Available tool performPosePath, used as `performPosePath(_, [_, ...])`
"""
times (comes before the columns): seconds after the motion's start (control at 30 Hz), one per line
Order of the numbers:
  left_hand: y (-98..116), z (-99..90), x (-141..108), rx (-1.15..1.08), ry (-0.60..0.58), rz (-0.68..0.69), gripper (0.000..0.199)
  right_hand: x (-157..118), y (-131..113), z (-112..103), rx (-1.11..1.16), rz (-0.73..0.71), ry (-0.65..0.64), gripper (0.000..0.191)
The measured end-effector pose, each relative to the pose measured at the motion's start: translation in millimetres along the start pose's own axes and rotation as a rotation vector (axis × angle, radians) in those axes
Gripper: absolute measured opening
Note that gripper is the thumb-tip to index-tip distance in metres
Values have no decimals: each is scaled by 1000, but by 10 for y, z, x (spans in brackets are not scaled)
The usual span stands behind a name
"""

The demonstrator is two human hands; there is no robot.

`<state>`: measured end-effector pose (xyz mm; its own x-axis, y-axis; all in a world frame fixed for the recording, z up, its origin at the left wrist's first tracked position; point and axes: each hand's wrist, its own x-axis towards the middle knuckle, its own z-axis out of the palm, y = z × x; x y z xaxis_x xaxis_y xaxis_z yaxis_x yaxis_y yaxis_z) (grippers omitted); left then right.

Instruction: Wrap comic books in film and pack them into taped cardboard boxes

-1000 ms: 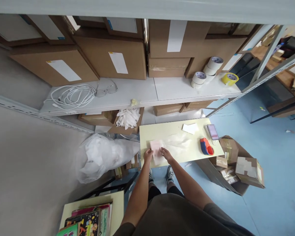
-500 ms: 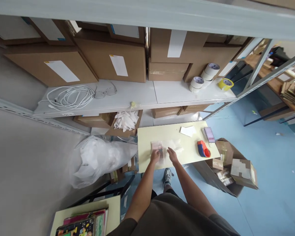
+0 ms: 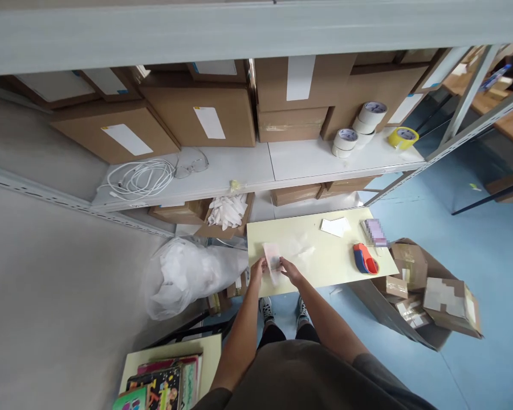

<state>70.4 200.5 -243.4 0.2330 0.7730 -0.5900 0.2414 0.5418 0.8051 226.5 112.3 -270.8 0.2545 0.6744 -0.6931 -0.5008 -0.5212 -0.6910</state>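
I've got left hand [image 3: 259, 267] and right hand [image 3: 289, 270] pinching a flat pale-pink packet [image 3: 272, 254] near cream tabletop's [image 3: 329, 256] near-left corner, two-handed handling step, wants light, even grip.

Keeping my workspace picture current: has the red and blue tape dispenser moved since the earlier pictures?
No. The tape dispenser keeps its place near the right-hand end of the cream table; the whole view shifted instead.

no lettering, label text, brand or number is legible anywhere here.
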Motion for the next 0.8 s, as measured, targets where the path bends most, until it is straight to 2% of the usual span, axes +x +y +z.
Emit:
performPosePath(0.1, [58, 274, -48, -89, -118, -25, 71, -41, -63, -198, 59, -40, 106, 76])
performPosePath(0.2, [45, 685, -55, -97, -219, -60, 70, -105, -128, -518, 28, -151, 245, 82])
performPosePath(0.27, [16, 914, -34, -34, -207, -72, 64, -131, -164, -712, -42, -215, 277, 84])
performPosePath(0.33, [-20, 1037, -3, 26, -165, -67, 60, -118, -190, -833, -130, -253, 265, 87])
performPosePath(0.4, [-58, 1043, 24, 66, -85, -44, 58, -64, -203, -867, -219, -242, 219, 89])
performPosePath(0.5, [-102, 923, 38, 46, 42, -58, 61, 37, -199, -790, -328, -184, 162, 83])
performPosePath(0.67, [-49, 742, 18, 1, 12, -141, 71, 67, -160, -598, -255, -140, 58, 75])
performPosePath(0.8, [85, 766, -5, 39, 53, -99, 80, -20, -174, -647, -134, -99, -40, 79])
